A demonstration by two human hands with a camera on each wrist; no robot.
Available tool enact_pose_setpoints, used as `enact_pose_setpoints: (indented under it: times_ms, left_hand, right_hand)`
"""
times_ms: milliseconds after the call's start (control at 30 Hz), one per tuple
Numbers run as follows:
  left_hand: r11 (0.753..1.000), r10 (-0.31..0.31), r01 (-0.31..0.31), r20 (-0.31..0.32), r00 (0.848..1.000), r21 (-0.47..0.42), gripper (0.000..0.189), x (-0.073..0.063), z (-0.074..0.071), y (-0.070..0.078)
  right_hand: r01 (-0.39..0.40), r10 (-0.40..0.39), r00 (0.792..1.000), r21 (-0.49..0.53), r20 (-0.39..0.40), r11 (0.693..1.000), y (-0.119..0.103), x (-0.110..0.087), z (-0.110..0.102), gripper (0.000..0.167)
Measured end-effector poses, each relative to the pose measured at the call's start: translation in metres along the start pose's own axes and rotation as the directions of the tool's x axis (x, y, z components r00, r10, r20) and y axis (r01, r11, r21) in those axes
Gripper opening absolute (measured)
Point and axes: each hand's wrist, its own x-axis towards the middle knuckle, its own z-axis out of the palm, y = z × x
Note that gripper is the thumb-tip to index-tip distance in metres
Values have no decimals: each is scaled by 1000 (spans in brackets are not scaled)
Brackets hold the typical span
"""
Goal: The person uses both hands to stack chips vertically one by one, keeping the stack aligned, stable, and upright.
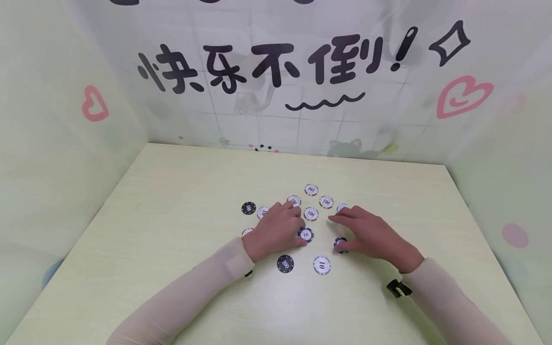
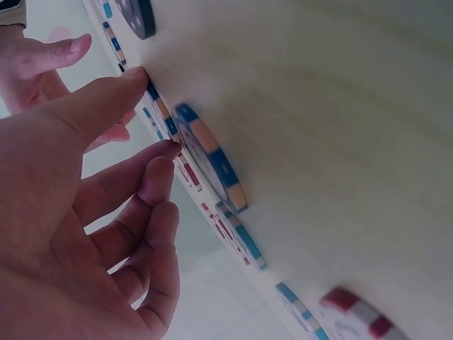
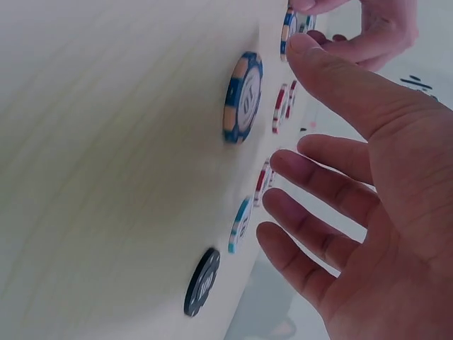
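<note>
Poker chips lie flat and loosely scattered on the table. My left hand point(image 1: 278, 227) has its thumb and index finger at opposite edges of a blue poker chip point(image 1: 307, 235) marked 10, pinching it. Another blue-and-orange chip point(image 2: 210, 157) lies close by in the left wrist view. My right hand point(image 1: 371, 235) hovers with fingers spread and nothing in its grasp. Its thumb overlaps a second blue chip point(image 1: 340, 245) in the head view, while the right wrist view shows that blue 10 chip point(image 3: 244, 99) apart from the fingers. A white chip point(image 1: 342, 207) is partly hidden by the right fingers.
White 100 chips point(image 1: 311, 213) lie between and beyond the hands. Black 100 chips point(image 1: 285, 264) and a pale blue-edged 10 chip point(image 1: 322, 265) are nearer the body. A printed curtain point(image 1: 276, 124) surrounds the table point(image 1: 172, 191) at the back and sides.
</note>
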Motion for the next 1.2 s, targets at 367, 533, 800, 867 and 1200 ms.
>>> enact_pose_setpoints:
  times_ms: [367, 533, 800, 867, 1200]
  left_hand:
    - [1000, -5, 5, 18, 1000, 2, 39, -7, 0, 3]
    - [1000, -4, 4, 30, 1000, -8, 39, -10, -1, 4]
    - [1000, -2, 3, 52, 999, -26, 37, -15, -2, 7]
    - [1000, 2, 0, 57, 998, -27, 37, -17, -2, 9]
    - [999, 32, -32, 43, 999, -2, 37, -25, -4, 15]
  right_hand:
    - [149, -150, 988, -32, -47, 988, -14, 11, 6, 67]
    - [177, -179, 983, -48, -39, 983, -20, 14, 10, 64]
    - [214, -216, 976, -62, -37, 975, -26, 16, 12, 65]
    - [211, -213, 977, -60, -28, 976, -27, 16, 12, 64]
    - [234, -235, 972, -58, -9, 971, -32, 18, 15, 61]
